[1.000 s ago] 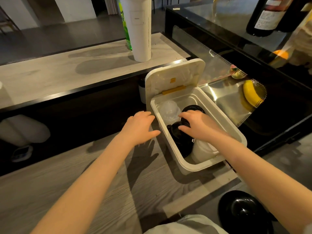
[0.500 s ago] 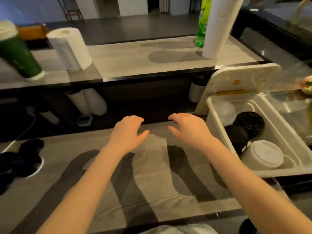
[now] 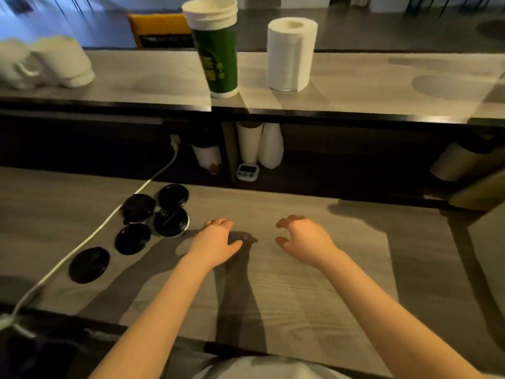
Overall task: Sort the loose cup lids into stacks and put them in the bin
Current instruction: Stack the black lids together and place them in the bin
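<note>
currently, five black cup lids (image 3: 133, 238) lie on the wooden surface (image 3: 300, 296), all to the left of both hands. four sit close together, some touching. the fifth lid (image 3: 89, 264) lies apart, nearer the front-left edge. a white cable (image 3: 92, 233) runs just beside the group on its left side. the left hand (image 3: 216, 242) hovers near the closest lid, fingers loosely curled, holding nothing. the right hand (image 3: 303, 240) hovers beside it, well apart from the lids, fingers curled in a loose claw, also holding nothing. on the upper surface (image 3: 382, 86) behind stand a green cup stack (image 3: 217, 50) and a paper towel roll (image 3: 291, 54).
</note>
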A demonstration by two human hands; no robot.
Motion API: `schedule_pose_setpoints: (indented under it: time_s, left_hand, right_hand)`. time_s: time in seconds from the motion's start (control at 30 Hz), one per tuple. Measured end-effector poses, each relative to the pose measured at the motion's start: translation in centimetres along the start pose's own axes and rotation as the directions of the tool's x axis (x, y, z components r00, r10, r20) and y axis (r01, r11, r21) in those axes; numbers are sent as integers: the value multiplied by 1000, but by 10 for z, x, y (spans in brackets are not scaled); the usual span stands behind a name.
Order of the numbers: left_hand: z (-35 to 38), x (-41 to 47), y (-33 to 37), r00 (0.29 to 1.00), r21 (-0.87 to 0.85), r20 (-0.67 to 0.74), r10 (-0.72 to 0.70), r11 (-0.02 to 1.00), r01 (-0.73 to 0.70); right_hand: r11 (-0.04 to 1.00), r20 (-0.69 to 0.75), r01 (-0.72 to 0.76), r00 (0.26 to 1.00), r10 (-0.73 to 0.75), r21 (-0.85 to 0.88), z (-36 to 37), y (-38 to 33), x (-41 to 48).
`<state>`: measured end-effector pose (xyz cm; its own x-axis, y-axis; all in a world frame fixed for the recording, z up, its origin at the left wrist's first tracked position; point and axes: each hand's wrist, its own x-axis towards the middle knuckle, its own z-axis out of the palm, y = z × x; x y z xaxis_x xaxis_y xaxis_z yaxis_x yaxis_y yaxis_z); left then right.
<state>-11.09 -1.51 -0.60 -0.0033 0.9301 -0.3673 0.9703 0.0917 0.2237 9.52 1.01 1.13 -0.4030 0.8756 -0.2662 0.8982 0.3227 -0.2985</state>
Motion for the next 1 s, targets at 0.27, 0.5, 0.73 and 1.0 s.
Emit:
schedule_pose_setpoints:
  time_s: [0.27,0.5,0.73,1.0]
  left_hand:
    - [4,12,-114,978,-59,49,-202,977,204]
    - [5,9,-197,922,-124,-53,-382,919,374]
    - [11,13,-229,878,-168,-70,-474,873,458]
    - [25,22,-224,894,-196,-63,-443,884,424]
  right_hand:
    - [992,220,123,968,-119,-3,34,-76,70]
    - [977,367,198,917,-154,-85,53,-143,131]
    - [941,232,317,931,-283,-122,73,-190,174]
    - [901,336,388,889,-311,-194,92,-208,190]
